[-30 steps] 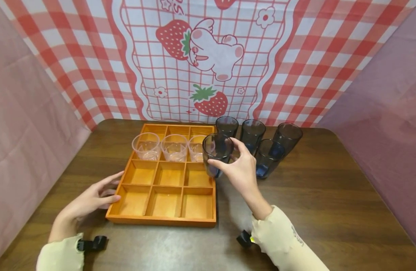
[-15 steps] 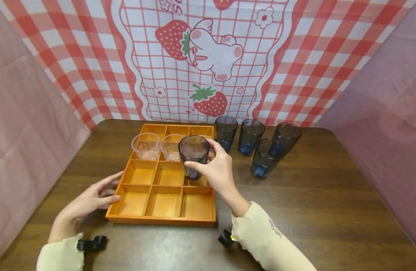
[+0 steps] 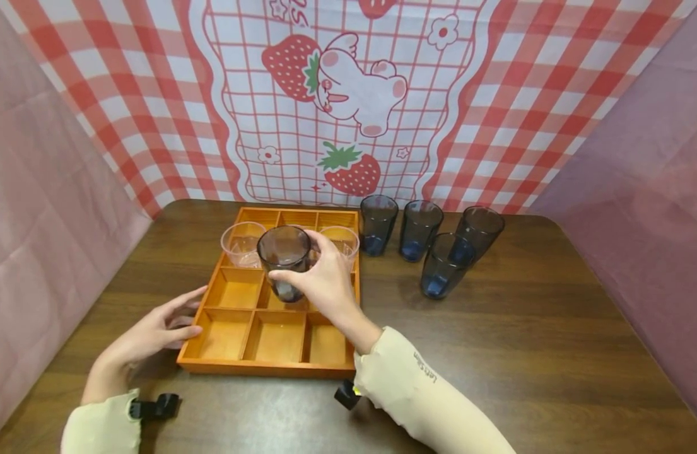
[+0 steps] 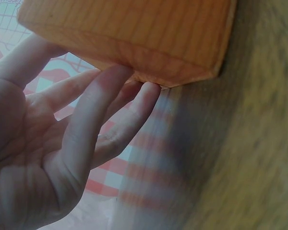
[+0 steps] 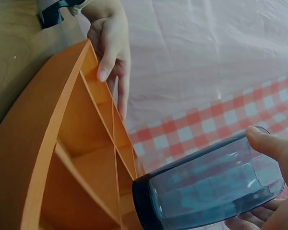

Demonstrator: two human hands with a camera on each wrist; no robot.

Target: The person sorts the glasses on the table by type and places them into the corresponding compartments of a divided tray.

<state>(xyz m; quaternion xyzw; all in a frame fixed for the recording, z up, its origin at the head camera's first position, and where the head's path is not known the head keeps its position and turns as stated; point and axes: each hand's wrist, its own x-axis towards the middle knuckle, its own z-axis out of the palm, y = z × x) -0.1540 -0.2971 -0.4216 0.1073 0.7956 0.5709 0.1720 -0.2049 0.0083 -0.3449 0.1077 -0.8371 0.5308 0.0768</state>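
Note:
My right hand (image 3: 325, 277) grips a dark tinted drinking glass (image 3: 284, 252) by its side, thumb in front and fingers behind. The glass is upright above the middle column of an orange wooden compartment tray (image 3: 269, 369); in the right wrist view the glass (image 5: 206, 187) shows bluish, its base towards the compartments. My left hand (image 3: 149, 334) touches the tray's left side with loosely extended fingers, and its fingertips (image 4: 149, 93) meet the wooden wall. Clear cups stand in one row of the tray, the left one (image 3: 243, 249) and the right one (image 3: 341, 243) visible; the held glass covers the spot between.
Several more dark glasses (image 3: 421, 233) stand on the brown table (image 3: 524, 328) right of the tray. A red-and-white checked cloth (image 3: 541, 82) hangs behind the table. Pink cloth (image 3: 58, 189) borders the left side, with purplish cloth (image 3: 643, 189) at the right.
My right hand has carried the dark glass leftwards, from the tray's right edge to its middle column. My left hand and the tray stay where they were.

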